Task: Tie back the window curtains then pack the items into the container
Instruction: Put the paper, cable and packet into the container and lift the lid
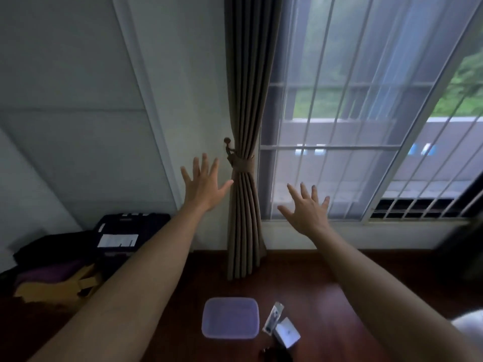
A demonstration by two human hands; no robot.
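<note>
Container: square, translucent purple plastic container (230, 317), near centre on the dark red-brown wooden floor (326, 283). Nothing shows inside it; lidded or open cannot be told.

Items, just right of the container: small silver-edged packet (273, 320), tilted; small white box (287, 335) touching the packet's near end.

Curtain: grey-brown pleated window curtain (245, 100), gathered at mid-height by a matching fabric tieback (243, 167) looped to a dark wall hook (228, 145); hem on the floor, left of the barred window (352, 126).

Hands: left hand (202, 184) raised, palm away, fingers spread wide, holding nothing; thumb tip just beside the curtain below the tieback, contact unclear. Right hand (308, 207) raised before the window, fingers spread, holding nothing. Both forearms bare, reaching far, hands well apart with the curtain between.

Far left: black case (130, 231) with white label; purple and yellow cloth (65, 280) piled nearer.
</note>
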